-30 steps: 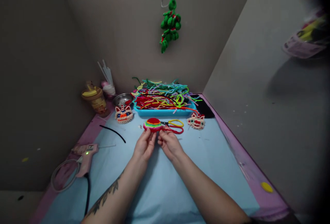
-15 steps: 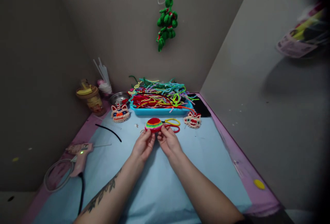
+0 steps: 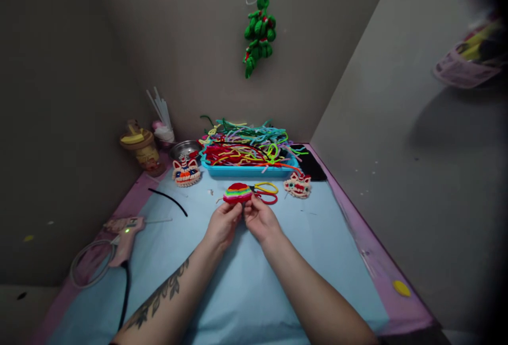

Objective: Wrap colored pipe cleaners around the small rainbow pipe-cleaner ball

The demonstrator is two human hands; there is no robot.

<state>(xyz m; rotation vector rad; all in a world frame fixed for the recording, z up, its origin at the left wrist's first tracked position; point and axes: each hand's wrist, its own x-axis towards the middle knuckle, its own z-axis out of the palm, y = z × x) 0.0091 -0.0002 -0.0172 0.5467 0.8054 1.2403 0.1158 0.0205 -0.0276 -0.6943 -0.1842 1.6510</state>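
Observation:
A small rounded piece of coiled pipe cleaners [image 3: 238, 192], banded in red, orange, yellow, green and pink, is held up between both hands. My left hand [image 3: 225, 222] pinches its lower edge with thumb and fingers. At its lower right edge, my right hand [image 3: 260, 218] grips it the same way. Scissors [image 3: 266, 192] with one yellow and one red handle loop lie just behind and to the right, their blades hidden by the piece. Lion-face pipe-cleaner pieces stand on either side: one with orange and blue [image 3: 186, 173], another with red [image 3: 298, 185].
Behind the hands sits a blue tray [image 3: 250, 172] heaped with colourful pipe cleaners, beside a black phone-like slab [image 3: 313, 165]. On the left are a pink glue gun [image 3: 126, 239] with its cord, a black pipe cleaner [image 3: 169, 201], a metal bowl [image 3: 184, 149] and a cup [image 3: 141, 146].
The rainbow piece has tilted slightly between the fingers, its upper face showing less. My left fingers have shifted a little right along its lower edge. The view has moved slightly.

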